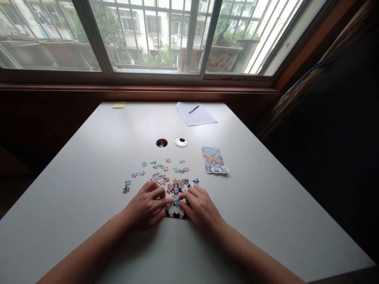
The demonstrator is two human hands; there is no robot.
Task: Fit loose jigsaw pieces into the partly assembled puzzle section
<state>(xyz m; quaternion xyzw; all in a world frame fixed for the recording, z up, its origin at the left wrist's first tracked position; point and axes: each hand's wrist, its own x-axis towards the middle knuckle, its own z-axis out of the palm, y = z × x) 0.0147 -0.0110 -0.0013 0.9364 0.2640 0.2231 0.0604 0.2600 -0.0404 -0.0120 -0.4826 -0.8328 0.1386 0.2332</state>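
A light-blue jigsaw puzzle piece (176,200) sits between my two hands, over a partly joined puzzle. My right hand (199,205) pinches its right side between thumb and fingers. From the left, the index finger of my left hand (152,203) stretches out to the same piece, while the other fingers bend above the table. Below the piece lies a joined dark strip (177,215) with orange patches, at the puzzle's near edge. A colourful joined section (176,187) lies just beyond it. Part of the puzzle is hidden under my hands.
Several loose puzzle pieces (158,175) are scattered beyond my left hand. A printed picture sheet (215,161) lies to the right. Farther back are a round hole (161,143), a metal ring cover (181,142), papers (195,116) with a pen (194,109), and yellow sticky notes (119,105).
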